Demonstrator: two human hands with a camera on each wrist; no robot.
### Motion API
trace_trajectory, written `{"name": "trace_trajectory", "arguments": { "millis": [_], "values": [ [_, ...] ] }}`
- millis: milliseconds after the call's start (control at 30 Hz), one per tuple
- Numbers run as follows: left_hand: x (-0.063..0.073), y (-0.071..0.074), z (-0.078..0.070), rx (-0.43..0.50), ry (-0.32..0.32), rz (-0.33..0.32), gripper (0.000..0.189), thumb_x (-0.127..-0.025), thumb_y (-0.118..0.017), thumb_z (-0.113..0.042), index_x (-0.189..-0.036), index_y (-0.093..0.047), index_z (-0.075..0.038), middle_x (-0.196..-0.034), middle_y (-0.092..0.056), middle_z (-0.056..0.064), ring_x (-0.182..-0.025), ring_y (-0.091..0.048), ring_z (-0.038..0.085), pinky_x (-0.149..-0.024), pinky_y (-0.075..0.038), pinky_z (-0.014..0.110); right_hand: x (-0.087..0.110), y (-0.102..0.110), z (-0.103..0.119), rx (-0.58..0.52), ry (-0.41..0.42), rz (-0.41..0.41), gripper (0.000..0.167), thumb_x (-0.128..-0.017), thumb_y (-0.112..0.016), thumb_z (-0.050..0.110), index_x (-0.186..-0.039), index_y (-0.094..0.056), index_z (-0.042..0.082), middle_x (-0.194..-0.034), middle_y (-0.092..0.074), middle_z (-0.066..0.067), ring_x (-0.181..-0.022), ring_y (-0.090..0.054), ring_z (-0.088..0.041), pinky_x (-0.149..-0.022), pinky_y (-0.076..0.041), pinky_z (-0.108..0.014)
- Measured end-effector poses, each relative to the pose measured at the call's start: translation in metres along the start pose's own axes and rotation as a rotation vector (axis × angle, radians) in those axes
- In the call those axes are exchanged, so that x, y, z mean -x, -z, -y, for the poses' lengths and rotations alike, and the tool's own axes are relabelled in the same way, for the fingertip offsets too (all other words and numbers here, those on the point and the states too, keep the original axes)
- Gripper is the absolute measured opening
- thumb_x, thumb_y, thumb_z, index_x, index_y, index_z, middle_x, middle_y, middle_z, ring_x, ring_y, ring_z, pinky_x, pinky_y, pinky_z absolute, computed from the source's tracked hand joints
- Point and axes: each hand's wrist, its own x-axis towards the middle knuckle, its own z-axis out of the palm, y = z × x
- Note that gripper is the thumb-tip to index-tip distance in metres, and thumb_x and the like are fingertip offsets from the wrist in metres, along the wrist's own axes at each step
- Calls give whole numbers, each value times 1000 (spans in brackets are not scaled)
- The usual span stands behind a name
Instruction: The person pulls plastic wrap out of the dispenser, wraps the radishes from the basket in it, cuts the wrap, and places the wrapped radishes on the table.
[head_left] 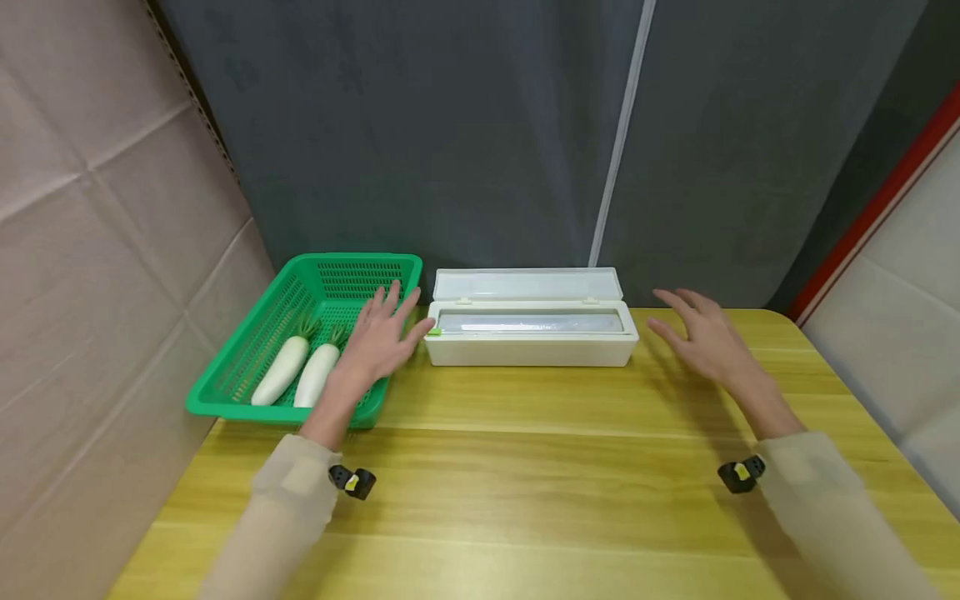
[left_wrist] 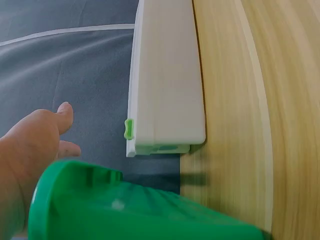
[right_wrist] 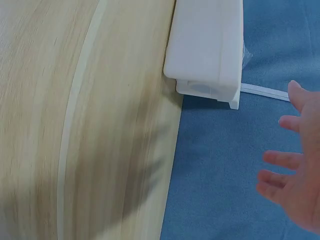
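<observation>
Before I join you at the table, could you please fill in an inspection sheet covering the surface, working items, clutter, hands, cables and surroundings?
Surface: wood-grain table, with shadows below the right hand.
Working items: white cling-film dispenser, lid open, green slider at its left end; green plastic basket to its left, holding two white radishes with leafy tops.
Clutter: nothing seen.
Hands: left hand open at the basket's right side, contact unclear; right hand open, raised right of the dispenser, holding nothing.
Cables: nothing seen.
Surroundings: dark grey curtain behind, pale creased wall covering on the left.
</observation>
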Motion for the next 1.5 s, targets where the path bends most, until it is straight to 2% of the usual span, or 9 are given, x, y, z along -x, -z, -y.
{"name": "trace_trajectory", "arguments": {
  "millis": [367, 500, 667, 867, 1033, 1200, 1500],
  "values": [
    [-5, -10, -15, 92, -74, -80, 64, -108, -42, -43, -157, -32, -3, -161, -24, 28, -150, -18, 41, -121, -17, 52, -6, -12, 7, -51, 58, -31, 57, -106, -51, 42, -149, -46, 5, -146, -39, -34, -132, -34, -56, -105, -26, -73],
    [-7, -14, -19, 109, -100, -112, 57, -109, -45, -37, -151, -40, 1, -155, -37, 27, -146, -31, 41, -118, -26, 53, -7, -17, 9, -73, 56, -18, 58, -106, -50, 44, -149, -46, 5, -146, -41, -33, -133, -35, -54, -106, -27, -72],
    [-10, -17, -22, 142, -102, -107, 50, -108, -50, -30, -146, -47, 1, -149, -46, 23, -135, -46, 40, -111, -38, 53, -10, -24, 12, -91, 68, -31, 57, -105, -53, 41, -146, -49, 2, -144, -44, -32, -133, -38, -53, -106, -29, -70],
    [-17, -23, -22, 189, -128, -114, 42, -104, -58, -18, -140, -54, 2, -141, -53, 21, -129, -52, 37, -106, -44, 50, -15, -33, 13, -149, 109, -73, 49, -103, -60, 32, -141, -55, 1, -140, -50, -28, -130, -43, -49, -107, -32, -67],
    [-25, -32, -25, 225, -124, -101, 35, -100, -63, -8, -133, -60, 2, -135, -58, 18, -127, -54, 33, -106, -45, 45, -19, -40, 15, -195, 128, -86, 45, -103, -61, 29, -138, -57, 1, -139, -52, -27, -130, -45, -47, -107, -33, -66],
    [-30, -41, -33, 248, -122, -106, 30, -98, -63, -2, -127, -63, 5, -131, -60, 21, -126, -56, 34, -105, -46, 44, -23, -47, 16, -240, 135, -99, 41, -101, -64, 24, -135, -60, 1, -138, -54, -26, -129, -47, -46, -107, -34, -65],
    [-28, -56, -37, 279, -43, -251, 19, -93, -68, 2, -112, -70, 6, -119, -67, 21, -114, -62, 37, -99, -50, 45, -30, -55, 16, -290, 181, -133, 36, -99, -68, 16, -132, -63, 1, -137, -55, -25, -129, -48, -45, -107, -35, -64]
  ]
}}
